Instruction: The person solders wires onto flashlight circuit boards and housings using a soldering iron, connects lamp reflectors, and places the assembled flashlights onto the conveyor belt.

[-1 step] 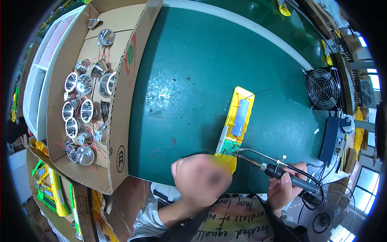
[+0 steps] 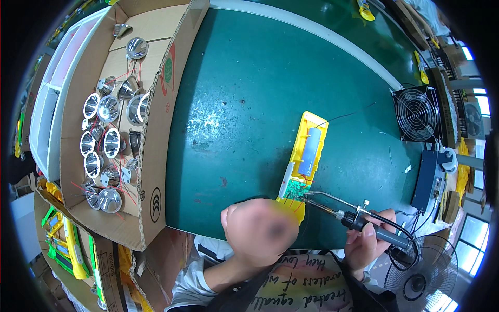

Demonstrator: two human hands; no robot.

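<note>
A long yellow flashlight housing (image 2: 306,126) lies lengthwise on the green table, holding a blue cylindrical battery (image 2: 310,152) and a small green circuit board (image 2: 297,187). My right hand (image 2: 368,240) is closed around the dark handle of a soldering iron (image 2: 385,235). The iron's tip and a curved metal tube clamped alongside it reach to the board's near edge. My left hand (image 2: 260,231), curled and partly blurred, overlaps the housing's near end; its fingertips are hidden, so I cannot see what it grips. A thin dark wire trails from the housing's far end.
On the left stands a cardboard box (image 2: 156,171) with several silver reflector cups (image 2: 109,108) and red wires. A square black fan (image 2: 417,114) and a dark blue control unit (image 2: 427,179) sit at right. Another fan (image 2: 418,281) stands lower right. Yellow-green parts fill a lower-left box.
</note>
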